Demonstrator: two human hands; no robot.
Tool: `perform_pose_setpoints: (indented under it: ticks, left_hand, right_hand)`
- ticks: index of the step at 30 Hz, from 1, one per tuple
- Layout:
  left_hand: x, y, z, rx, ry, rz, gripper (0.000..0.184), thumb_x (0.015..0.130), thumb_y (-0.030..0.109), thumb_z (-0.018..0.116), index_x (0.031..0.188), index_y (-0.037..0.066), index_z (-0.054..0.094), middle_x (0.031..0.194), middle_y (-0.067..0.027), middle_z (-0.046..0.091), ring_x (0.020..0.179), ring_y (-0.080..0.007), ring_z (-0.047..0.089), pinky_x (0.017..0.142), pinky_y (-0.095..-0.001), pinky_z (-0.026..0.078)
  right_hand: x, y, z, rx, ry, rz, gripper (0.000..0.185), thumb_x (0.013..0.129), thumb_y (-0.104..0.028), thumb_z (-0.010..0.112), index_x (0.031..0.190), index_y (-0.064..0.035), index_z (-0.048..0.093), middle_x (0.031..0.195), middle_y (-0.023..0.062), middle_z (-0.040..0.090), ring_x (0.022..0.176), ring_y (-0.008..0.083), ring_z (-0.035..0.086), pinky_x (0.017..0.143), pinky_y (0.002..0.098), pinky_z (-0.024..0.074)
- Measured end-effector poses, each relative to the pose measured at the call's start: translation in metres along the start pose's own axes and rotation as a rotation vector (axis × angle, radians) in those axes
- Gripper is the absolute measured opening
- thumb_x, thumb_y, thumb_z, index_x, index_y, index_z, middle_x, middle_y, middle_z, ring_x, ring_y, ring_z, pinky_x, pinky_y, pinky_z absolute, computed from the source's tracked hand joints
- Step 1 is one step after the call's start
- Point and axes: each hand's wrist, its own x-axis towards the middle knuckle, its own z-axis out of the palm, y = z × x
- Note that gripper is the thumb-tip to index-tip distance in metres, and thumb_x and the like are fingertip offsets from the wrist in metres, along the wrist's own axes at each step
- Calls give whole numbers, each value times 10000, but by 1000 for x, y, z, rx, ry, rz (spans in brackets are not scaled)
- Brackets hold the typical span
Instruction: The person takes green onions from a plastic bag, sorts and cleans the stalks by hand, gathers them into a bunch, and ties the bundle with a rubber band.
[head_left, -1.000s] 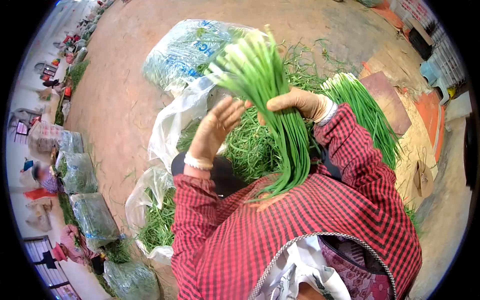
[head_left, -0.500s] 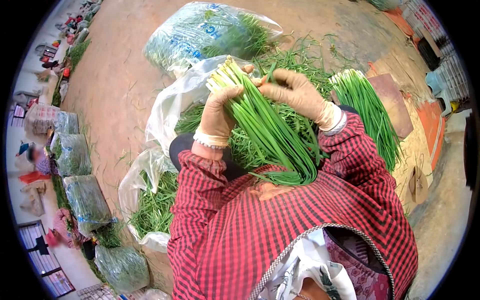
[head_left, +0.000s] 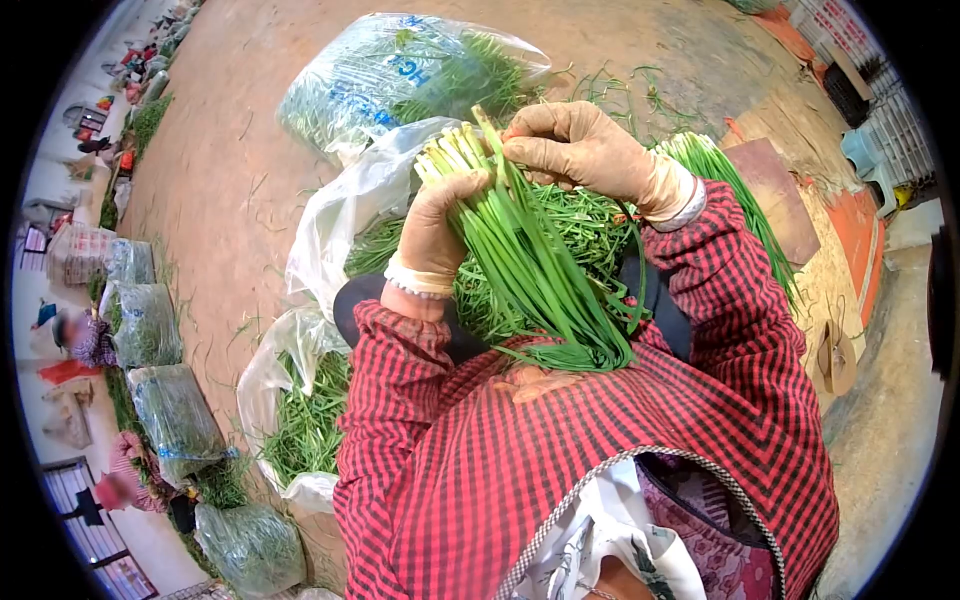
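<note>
My left hand, in a tan glove, is closed around a bunch of garlic chives just below its pale cut ends. The long green leaves slope down to my lap and bend there. My gloved right hand is at the upper right side of the bunch, thumb and forefinger pinched on a chive stalk that sticks up past the others. Beneath both hands lies a heap of loose chives. Another neat bunch of chives rests to the right, partly behind my right sleeve.
A filled plastic bag of greens lies ahead. An open clear bag and another with loose greens are at my left. A brown board is on the right. Along the left wall, people sit among packed bags.
My right hand has moved slightly up, and a stalk now stands above the bunch near its fingertips. My left hand keeps its hold on the bunch.
</note>
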Motion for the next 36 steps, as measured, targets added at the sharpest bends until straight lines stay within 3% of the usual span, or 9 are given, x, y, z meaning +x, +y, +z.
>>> perform_pose_setpoints:
  ticks: [9,14,16,19,26,27,28,30,36]
  left_hand:
    - [0,-1,16,181,23,29,405,778,103,647,1154,-12,547,927,-107,659,801,-201,645,757,-318,534]
    - [6,3,16,250,7,90,530,762,115,675,1246,-29,513,949,-98,648,792,-193,643,754,-311,531]
    - [7,6,17,220,42,100,517,770,52,664,1259,-20,515,998,-68,631,858,-157,626,777,-287,515]
    - [14,10,28,193,106,110,511,774,52,669,1256,-20,517,1014,-70,634,858,-156,626,781,-284,513]
    - [9,55,27,534,195,125,406,775,70,666,1156,-26,568,953,-91,638,809,-164,633,728,-303,539]
    - [10,61,22,557,214,171,385,777,82,671,1136,-24,580,932,-92,636,820,-173,632,742,-311,536]
    - [10,67,19,547,164,166,357,783,81,671,1116,-23,593,948,-95,644,862,-177,631,774,-315,525]
    - [9,72,19,604,169,253,302,798,54,662,1087,-19,610,988,-99,654,910,-179,627,815,-313,507]
    - [29,43,49,385,234,468,210,838,45,651,1046,25,637,1031,-65,657,955,-165,614,857,-308,493]
  right_hand:
    - [6,1,-10,-206,-33,-196,216,930,-228,603,930,-17,649,705,-18,601,664,58,545,624,214,461]
    - [10,19,-38,-135,346,-143,214,936,-274,598,971,-73,663,684,-41,561,599,53,519,538,206,436]
    - [3,15,-17,-168,294,-36,242,930,-272,608,1026,-54,653,688,-44,549,607,50,518,544,203,436]
    - [-3,10,9,-288,124,-286,274,925,-184,617,1147,-25,610,724,-39,550,623,38,519,555,195,440]
    - [7,13,-46,-309,346,-102,220,935,-136,584,1118,-22,626,743,-15,584,632,34,524,575,197,456]
    - [8,14,-51,-667,314,-89,427,898,-237,642,1245,-8,549,997,98,635,900,149,617,798,270,506]
    - [6,18,-49,-665,315,-91,427,898,-237,642,1245,-8,549,997,98,635,900,149,617,798,270,506]
    - [4,22,-29,-1060,378,-280,730,842,-367,688,1385,15,384,1343,205,475,1273,280,446,1055,352,368]
    - [43,30,43,-606,288,-580,1078,657,-405,796,1456,-23,181,1319,259,456,1231,387,463,1061,414,356]
